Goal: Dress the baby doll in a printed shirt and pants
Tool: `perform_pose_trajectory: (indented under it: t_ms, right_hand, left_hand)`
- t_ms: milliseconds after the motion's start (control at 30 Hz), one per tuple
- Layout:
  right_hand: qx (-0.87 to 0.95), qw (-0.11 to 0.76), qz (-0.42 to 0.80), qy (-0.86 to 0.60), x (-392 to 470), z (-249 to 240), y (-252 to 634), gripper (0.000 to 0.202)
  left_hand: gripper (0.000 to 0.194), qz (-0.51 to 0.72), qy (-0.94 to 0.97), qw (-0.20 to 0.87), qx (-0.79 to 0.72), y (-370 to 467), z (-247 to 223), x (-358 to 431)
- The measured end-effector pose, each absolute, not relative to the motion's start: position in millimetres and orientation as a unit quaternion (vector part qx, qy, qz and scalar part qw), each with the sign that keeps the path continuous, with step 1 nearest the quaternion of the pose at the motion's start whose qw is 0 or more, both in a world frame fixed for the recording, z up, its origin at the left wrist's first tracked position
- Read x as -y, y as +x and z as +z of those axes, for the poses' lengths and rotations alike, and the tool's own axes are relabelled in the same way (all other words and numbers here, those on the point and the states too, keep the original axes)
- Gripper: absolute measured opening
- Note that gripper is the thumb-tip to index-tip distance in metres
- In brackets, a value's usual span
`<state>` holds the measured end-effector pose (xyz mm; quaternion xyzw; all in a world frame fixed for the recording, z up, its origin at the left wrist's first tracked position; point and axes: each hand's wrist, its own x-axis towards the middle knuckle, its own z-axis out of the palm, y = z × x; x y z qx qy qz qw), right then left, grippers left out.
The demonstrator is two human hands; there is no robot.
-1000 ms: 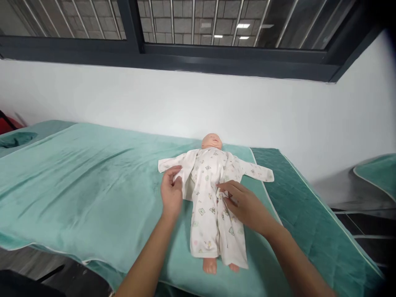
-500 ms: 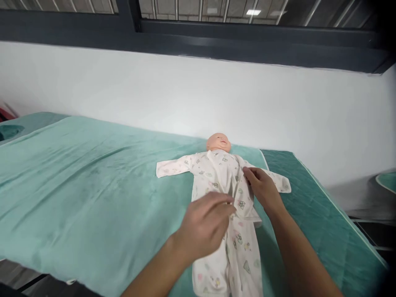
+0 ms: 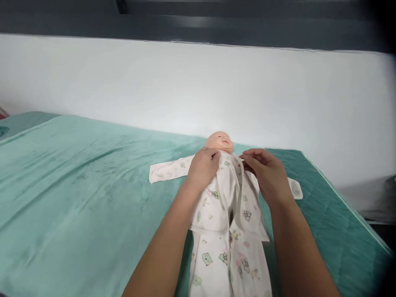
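Note:
A baby doll (image 3: 219, 141) lies on its back, its head near the wall. It wears a white printed baby shirt (image 3: 213, 206) with the sleeves spread wide, and matching printed trousers (image 3: 213, 268) below. My left hand (image 3: 204, 167) pinches the shirt's edge near the neck, on the left side of the chest. Across from it, my right hand (image 3: 262, 169) pinches the other front edge near the collar, lifting the cloth slightly. The shirt front hangs open along the middle toward the hem. My right hand and wrist cover most of the right sleeve; its cuff shows beyond.
A light green sheet (image 3: 93, 198) covers the bed, with creases on the left. Darker green quilted cloth (image 3: 328, 218) lies along the right side. Behind the doll rises a white wall (image 3: 154, 86), topped by a dark window frame (image 3: 198, 29).
My left hand has moved up from above the shirt's lower front to its neck edge. My right hand has risen to the collar. The view has tilted down and closer.

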<state>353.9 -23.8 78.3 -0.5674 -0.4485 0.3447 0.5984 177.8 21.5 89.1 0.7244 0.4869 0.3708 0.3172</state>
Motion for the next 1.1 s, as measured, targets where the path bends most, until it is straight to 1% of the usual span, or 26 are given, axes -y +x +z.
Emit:
perform_pose_trajectory:
  t_ms: [33, 100, 133, 233, 300, 400, 533, 600, 633, 733, 800, 967, 1100]
  right_hand:
    - [0.439, 0.609, 0.331, -0.571, 23, 74, 357, 0.024]
    - [0.443, 0.593, 0.291, -0.606, 21, 67, 360, 0.026]
    - [0.454, 0.570, 0.272, -0.628, 20, 66, 360, 0.027]
    - [0.512, 0.482, 0.240, -0.669, 22, 69, 351, 0.033]
    - [0.538, 0.447, 0.232, -0.676, 23, 72, 344, 0.037]
    - [0.547, 0.413, 0.229, -0.691, 20, 75, 341, 0.035]
    - [0.539, 0.399, 0.265, -0.693, 11, 73, 352, 0.025]
    - [0.532, 0.408, 0.294, -0.681, 8, 71, 356, 0.023]
    - [0.525, 0.426, 0.308, -0.669, 7, 70, 357, 0.023]
    - [0.494, 0.516, 0.357, -0.602, 7, 67, 354, 0.024]
    - [0.481, 0.552, 0.382, -0.564, 7, 66, 350, 0.025]
    - [0.475, 0.562, 0.378, -0.561, 7, 64, 345, 0.023]
    - [0.456, 0.564, 0.404, -0.558, 7, 61, 347, 0.025]
  left_hand:
    - [0.031, 0.373, 0.720, 0.342, -0.475, 180, 92, -21]
    - [0.030, 0.381, 0.705, 0.368, -0.472, 183, 96, -21]
    - [0.029, 0.387, 0.701, 0.358, -0.480, 184, 96, -22]
    - [0.021, 0.389, 0.717, 0.278, -0.508, 188, 91, -26]
    - [0.018, 0.379, 0.724, 0.256, -0.517, 189, 85, -27]
    - [0.017, 0.377, 0.711, 0.290, -0.519, 190, 79, -27]
    - [0.006, 0.425, 0.671, 0.332, -0.508, 191, 80, -26]
    - [0.005, 0.456, 0.652, 0.352, -0.493, 194, 84, -26]
    - [0.006, 0.467, 0.644, 0.363, -0.485, 196, 85, -25]
    - [0.009, 0.476, 0.639, 0.386, -0.464, 200, 85, -26]
    - [0.011, 0.466, 0.648, 0.390, -0.459, 201, 81, -27]
    - [0.013, 0.451, 0.659, 0.399, -0.451, 199, 72, -31]
    - [0.013, 0.441, 0.661, 0.405, -0.451, 198, 70, -32]
